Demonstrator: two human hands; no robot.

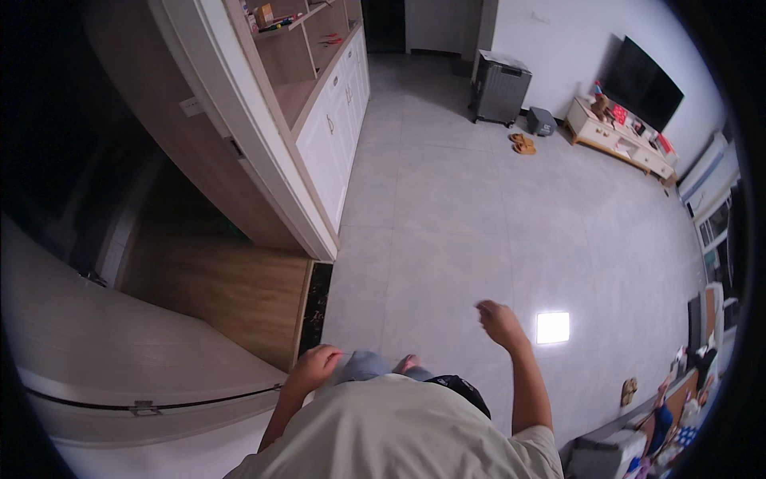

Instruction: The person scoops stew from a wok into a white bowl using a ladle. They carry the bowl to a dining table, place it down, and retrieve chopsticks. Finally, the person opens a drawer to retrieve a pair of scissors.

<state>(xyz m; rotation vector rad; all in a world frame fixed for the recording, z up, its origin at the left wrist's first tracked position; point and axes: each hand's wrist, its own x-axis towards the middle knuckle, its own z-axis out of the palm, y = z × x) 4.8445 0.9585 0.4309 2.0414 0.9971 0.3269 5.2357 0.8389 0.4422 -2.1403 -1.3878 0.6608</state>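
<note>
Low in the frame, above the person's pale shirt: both hands hang free over the grey tiled floor, and neither holds anything.

Left hand: fingers curled loosely inward, close beside the denim at the thigh; whether they pinch the fabric I cannot tell. It sits just beside the edge of a pale door panel.

Right hand: raised a little away from the body, fingers bent into a loose fist, nothing in it. A bright square of reflected light lies on the tiles near it.

Progress: judging from the empty hands and the bare foot below, no object is in hand yet; the person seems to be walking, so whatever work there is appears still to come.

Left side: a white cabinet with open wooden shelves above it, holding small coloured boxes too small to make out.

Far end: a grey ribbed suitcase against the wall, a small grey box beside it, tan slippers on the floor.

Right wall: a dark television over a low white stand carrying red and white packages.

Lower right corner: a grey bin and bright blue and red items, indistinct.
</note>
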